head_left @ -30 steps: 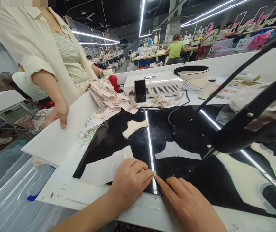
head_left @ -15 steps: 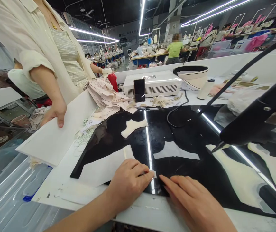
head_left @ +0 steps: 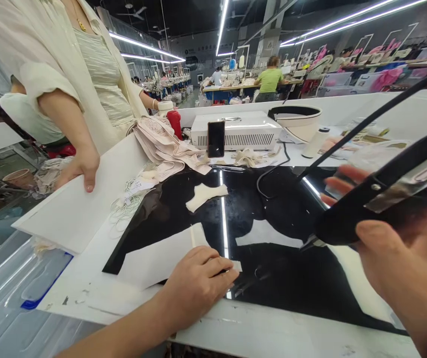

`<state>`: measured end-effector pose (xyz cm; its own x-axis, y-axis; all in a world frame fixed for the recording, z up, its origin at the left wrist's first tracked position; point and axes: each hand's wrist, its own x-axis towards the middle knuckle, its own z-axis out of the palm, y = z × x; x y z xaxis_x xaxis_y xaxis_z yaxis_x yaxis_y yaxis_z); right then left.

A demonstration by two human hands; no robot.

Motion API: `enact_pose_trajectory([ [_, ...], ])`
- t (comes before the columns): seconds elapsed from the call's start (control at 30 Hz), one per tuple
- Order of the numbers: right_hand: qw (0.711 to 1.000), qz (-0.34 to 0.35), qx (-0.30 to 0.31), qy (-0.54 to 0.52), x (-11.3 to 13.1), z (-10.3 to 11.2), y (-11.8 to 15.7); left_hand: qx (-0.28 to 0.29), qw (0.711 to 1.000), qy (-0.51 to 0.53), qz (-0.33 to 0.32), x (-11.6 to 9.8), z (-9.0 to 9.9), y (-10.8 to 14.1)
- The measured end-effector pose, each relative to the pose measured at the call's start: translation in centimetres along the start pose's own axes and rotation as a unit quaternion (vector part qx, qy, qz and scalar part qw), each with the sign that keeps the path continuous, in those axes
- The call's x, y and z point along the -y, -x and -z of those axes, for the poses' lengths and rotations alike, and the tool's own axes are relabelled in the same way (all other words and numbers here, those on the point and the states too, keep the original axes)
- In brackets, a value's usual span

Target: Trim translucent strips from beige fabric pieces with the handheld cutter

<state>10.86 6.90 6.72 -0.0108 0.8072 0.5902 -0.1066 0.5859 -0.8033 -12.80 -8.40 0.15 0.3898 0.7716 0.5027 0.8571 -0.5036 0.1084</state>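
My left hand (head_left: 202, 276) rests on the black glossy board (head_left: 280, 283) with curled fingers. A small pale strip (head_left: 237, 266) shows at its fingertips, partly covered by them. Beside that hand lies a large white sheet piece (head_left: 154, 261) with a narrow cream strip on it. My right hand (head_left: 396, 253) is around a black hand-held tool (head_left: 351, 209) with a pointed metal tip and a cable. Its thumb is on the near side and its fingers behind. Left of the tip lies a white curved piece (head_left: 267, 233). A cream cut piece (head_left: 363, 281) is partly hidden by my right hand.
Farther back lie a small cream piece (head_left: 206, 196), beige fabric (head_left: 161, 141), a phone (head_left: 216, 139) against a white vented box (head_left: 239, 130), and a spool (head_left: 316, 141). A co-worker's hand (head_left: 81, 166) touches a white panel (head_left: 67, 211) at the left.
My right hand has left the board beside my left hand and moved right and up to the black tool. The tool's tip has shifted left. My left hand has stayed nearly still.
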Motion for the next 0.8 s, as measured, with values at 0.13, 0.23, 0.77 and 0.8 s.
enact_pose_trajectory([
  [0.13,0.998,-0.029,0.038,-0.042,1.2,-2.6,-1.1,0.008,1.000,0.006,0.003,-0.1,-0.1,0.0],
  [0.23,0.995,-0.051,0.057,-0.069,1.9,-4.1,0.1,0.008,1.000,0.012,0.004,-0.2,-0.1,-0.2],
  [0.77,0.978,-0.032,0.072,-0.193,1.2,-8.1,4.9,-0.002,1.000,0.018,-0.016,-0.3,-0.2,0.1],
  [0.8,0.979,-0.032,0.070,-0.191,1.2,-8.0,4.9,-0.004,1.000,0.023,-0.008,-0.2,0.0,0.1],
])
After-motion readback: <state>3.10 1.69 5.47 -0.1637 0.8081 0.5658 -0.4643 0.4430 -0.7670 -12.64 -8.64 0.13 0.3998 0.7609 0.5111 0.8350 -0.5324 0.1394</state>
